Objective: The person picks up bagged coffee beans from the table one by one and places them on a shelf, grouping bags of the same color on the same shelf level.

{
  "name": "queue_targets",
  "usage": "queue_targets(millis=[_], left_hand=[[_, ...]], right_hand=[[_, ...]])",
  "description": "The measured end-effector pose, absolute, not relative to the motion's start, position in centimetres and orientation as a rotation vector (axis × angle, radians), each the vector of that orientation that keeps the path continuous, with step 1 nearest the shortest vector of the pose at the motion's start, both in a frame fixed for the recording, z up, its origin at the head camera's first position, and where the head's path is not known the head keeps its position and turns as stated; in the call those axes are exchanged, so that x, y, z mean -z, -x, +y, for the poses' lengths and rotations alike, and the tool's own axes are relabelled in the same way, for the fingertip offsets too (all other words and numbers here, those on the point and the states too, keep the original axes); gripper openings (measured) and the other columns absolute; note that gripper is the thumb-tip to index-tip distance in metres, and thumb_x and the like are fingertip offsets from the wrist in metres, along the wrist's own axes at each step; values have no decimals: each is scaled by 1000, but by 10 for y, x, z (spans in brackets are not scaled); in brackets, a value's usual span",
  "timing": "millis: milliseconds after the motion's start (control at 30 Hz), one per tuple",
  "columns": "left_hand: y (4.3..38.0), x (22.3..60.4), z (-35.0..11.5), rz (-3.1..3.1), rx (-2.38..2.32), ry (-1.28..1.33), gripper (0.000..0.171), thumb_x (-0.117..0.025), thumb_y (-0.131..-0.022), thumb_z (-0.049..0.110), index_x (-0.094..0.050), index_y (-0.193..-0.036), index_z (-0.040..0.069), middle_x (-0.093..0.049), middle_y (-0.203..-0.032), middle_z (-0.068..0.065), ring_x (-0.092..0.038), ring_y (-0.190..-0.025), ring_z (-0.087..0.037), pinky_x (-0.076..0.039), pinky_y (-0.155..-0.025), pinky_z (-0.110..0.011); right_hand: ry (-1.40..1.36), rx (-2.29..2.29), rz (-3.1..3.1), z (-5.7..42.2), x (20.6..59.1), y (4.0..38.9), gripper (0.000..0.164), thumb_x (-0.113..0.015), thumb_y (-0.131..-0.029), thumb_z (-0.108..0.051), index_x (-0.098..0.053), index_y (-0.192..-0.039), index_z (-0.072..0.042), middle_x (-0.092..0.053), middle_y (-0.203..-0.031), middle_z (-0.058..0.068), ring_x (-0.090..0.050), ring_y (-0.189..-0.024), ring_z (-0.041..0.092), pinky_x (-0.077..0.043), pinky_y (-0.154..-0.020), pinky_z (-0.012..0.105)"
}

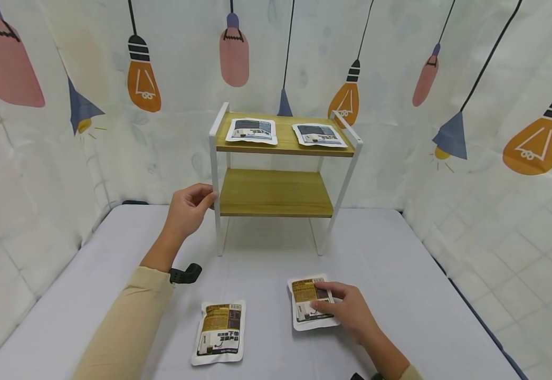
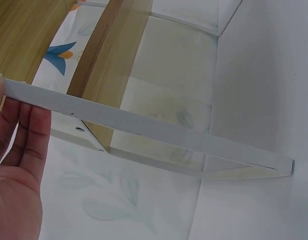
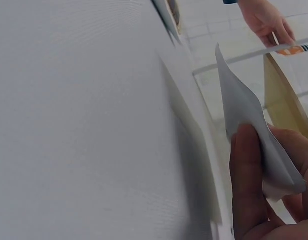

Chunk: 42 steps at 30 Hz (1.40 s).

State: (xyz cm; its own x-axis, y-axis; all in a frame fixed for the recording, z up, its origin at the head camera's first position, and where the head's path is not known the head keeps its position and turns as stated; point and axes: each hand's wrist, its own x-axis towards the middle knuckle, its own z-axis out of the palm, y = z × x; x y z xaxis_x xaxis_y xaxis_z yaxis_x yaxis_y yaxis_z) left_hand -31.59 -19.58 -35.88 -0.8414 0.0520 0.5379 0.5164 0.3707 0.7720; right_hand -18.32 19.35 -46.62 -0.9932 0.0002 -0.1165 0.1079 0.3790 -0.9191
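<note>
A two-tier shelf rack with wooden boards (image 1: 276,192) and a white frame stands at the back of the table. My left hand (image 1: 189,208) pinches the rack's left front upright (image 2: 144,125) between thumb and fingers. In my right hand (image 1: 352,311) is a white-edged pouch with a brown and gold label (image 1: 304,303), gripped at its right side; the right wrist view shows the pouch (image 3: 243,107) between thumb and fingers, off the table. A similar pouch (image 1: 220,332) lies flat on the table, left of the right hand.
Two more pouches lie on the top board, one at the left (image 1: 252,131) and one at the right (image 1: 320,135). A white cloth covers the table (image 1: 399,295). Curtains printed with lamps (image 1: 181,126) hang behind and at both sides.
</note>
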Motion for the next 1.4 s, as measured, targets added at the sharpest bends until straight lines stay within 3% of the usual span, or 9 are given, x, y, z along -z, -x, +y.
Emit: queue_targets(millis=[167,433,900,1133,1400], left_hand=[[315,358,-195,-2208,1476,495,25,-66,-101,22,-73,-115,2,-72,-99,-16,-67,-79,-13,-57,-75,-14],[315,359,-195,-2220,1468,487,25,-66,-101,22,-73,-115,3,-72,-99,-18,-67,-80,-12,-56,-76,-13],[313,359,-195,-2213,1471,478,26,-66,-101,23,-72,-115,3,-72,-96,-8,-67,-78,-9,-57,-74,-14],[315,359,-195,-2218,1472,480,26,-66,-101,22,-73,-116,2,-72,-98,-14,-67,-79,-9,-57,-75,-14],[316,359,-195,-2226,1476,479,29,-65,-102,23,-71,-118,0,-73,-102,-19,-68,-81,-10,-61,-79,-23]], right_hand=[[-109,1714,2513,191,461,187,51,-94,-72,-23,-77,-120,-21,-70,-132,8,-55,-127,25,-42,-109,47],[-181,1756,2482,186,455,195,50,-93,-73,-21,-77,-121,-19,-64,-137,13,-55,-118,25,-49,-86,27],[-139,1889,2402,184,445,206,49,-90,-77,-14,-75,-124,-16,-63,-140,14,-59,-112,23,-55,-78,22],[-132,1908,2391,179,438,208,48,-88,-79,-11,-75,-125,-16,-58,-145,16,-58,-115,25,-55,-78,21],[-108,1949,2378,177,436,213,47,-83,-83,-7,-73,-128,-15,-59,-144,16,-62,-113,25,-56,-77,21]])
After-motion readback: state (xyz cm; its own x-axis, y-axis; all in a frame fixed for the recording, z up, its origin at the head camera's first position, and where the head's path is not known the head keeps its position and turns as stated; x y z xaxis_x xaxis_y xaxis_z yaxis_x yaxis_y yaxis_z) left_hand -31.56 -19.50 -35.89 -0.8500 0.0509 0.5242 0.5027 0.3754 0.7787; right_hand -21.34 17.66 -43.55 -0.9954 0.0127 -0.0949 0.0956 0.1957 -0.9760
